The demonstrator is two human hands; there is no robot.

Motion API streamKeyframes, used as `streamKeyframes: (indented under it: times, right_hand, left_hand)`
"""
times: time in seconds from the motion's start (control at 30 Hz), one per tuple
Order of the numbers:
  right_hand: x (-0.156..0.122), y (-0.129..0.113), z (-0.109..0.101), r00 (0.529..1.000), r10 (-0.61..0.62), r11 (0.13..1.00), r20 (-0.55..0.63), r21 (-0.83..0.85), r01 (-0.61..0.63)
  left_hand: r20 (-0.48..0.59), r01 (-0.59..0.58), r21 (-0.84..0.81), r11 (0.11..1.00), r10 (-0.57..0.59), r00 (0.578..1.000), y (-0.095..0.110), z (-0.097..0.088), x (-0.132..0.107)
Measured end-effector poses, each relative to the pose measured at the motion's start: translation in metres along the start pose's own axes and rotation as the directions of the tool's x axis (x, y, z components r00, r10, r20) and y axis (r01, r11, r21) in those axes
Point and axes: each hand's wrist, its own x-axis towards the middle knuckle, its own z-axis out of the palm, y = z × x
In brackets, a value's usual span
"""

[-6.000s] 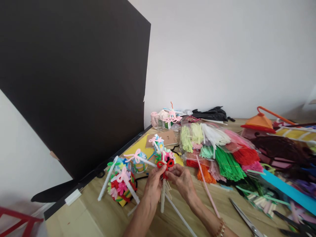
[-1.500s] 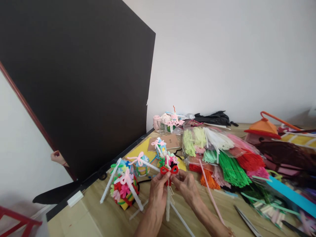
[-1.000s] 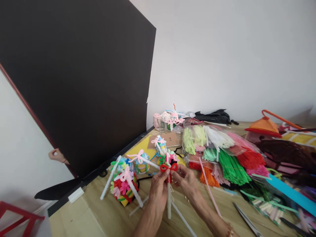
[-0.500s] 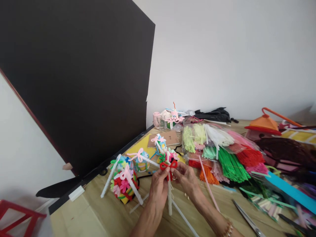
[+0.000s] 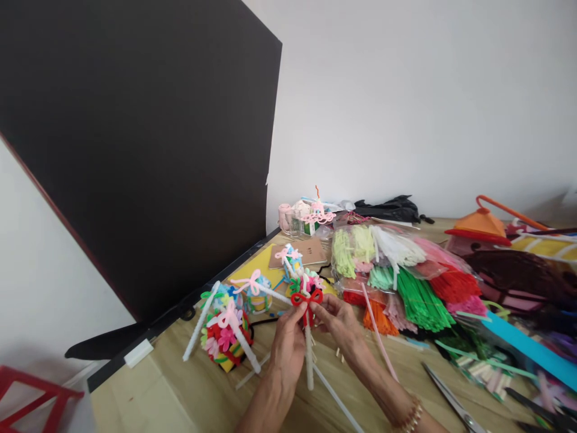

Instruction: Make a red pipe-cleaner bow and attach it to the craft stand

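Observation:
Both my hands meet over the wooden table [image 5: 180, 385]. My left hand [image 5: 288, 347] and my right hand [image 5: 336, 323] pinch a red pipe-cleaner bow [image 5: 306, 297] from either side. The bow sits at the top of a white pipe-cleaner stick [image 5: 309, 361] that hangs down between my hands. Just behind the bow stands a small craft basket of coloured flowers [image 5: 305, 281]. A red and yellow flower basket with a pink bow and white handle [image 5: 224, 337] lies to the left of my left hand.
Bags of pipe cleaners in green, white, red and orange [image 5: 406, 276] fill the middle right. Scissors [image 5: 451, 400] lie at the lower right. A large black board [image 5: 135, 150] leans at the left. An orange roofed model [image 5: 478, 225] and jars [image 5: 297, 219] stand at the back.
My fingers keep working the red bow, which stays between both hands. A person's hand seen at the black board's left edge has gone from view. The camera drifted slightly.

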Motion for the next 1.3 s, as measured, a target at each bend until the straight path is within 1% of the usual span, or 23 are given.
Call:
streamKeyframes:
  times: [0.13,0.3,0.37,0.47,0.57,0.83,0.97,1.1,1.3]
  right_hand:
    - [-0.001,-0.002,-0.002,1.0,0.008,1.0,0.003,-0.005,-0.008]
    - [0.0,-0.002,-0.005,1.0,0.021,1.0,-0.011,-0.009,-0.021]
    - [0.001,-0.002,-0.006,1.0,0.027,1.0,-0.014,-0.004,-0.027]
    - [0.001,-0.001,-0.008,0.999,0.036,0.999,-0.01,0.009,-0.036]
    - [0.002,-0.001,-0.01,0.999,0.038,0.999,0.006,0.023,-0.038]
    - [0.001,-0.005,-0.011,0.998,0.019,0.998,0.055,0.06,-0.022]
    - [0.002,-0.001,-0.011,0.998,0.034,0.997,0.062,0.064,-0.038]
    - [0.003,0.002,-0.01,0.998,0.047,0.997,0.044,0.064,-0.05]
    - [0.002,0.003,-0.008,0.999,0.029,0.997,0.039,0.065,-0.032]
  left_hand:
    - [-0.03,0.024,-0.043,0.999,-0.026,0.999,0.005,0.004,-0.001]
    - [-0.057,0.003,-0.092,0.996,-0.008,0.998,0.008,0.006,-0.003]
    - [-0.033,-0.011,-0.084,0.996,0.009,0.999,0.009,0.008,-0.004]
    - [0.024,-0.027,-0.02,0.999,0.028,0.999,0.009,0.01,-0.005]
    - [0.053,-0.025,0.036,0.999,0.023,0.998,0.007,0.009,-0.003]
    - [-0.042,0.008,0.039,0.999,-0.006,0.999,0.001,-0.001,0.002]
    - [-0.036,0.003,0.059,0.998,-0.001,0.999,-0.001,-0.002,0.002]
    - [-0.051,-0.01,0.052,0.999,0.013,0.999,-0.001,0.0,0.001]
    - [-0.048,-0.004,0.036,0.999,0.006,0.999,-0.001,0.004,0.0]
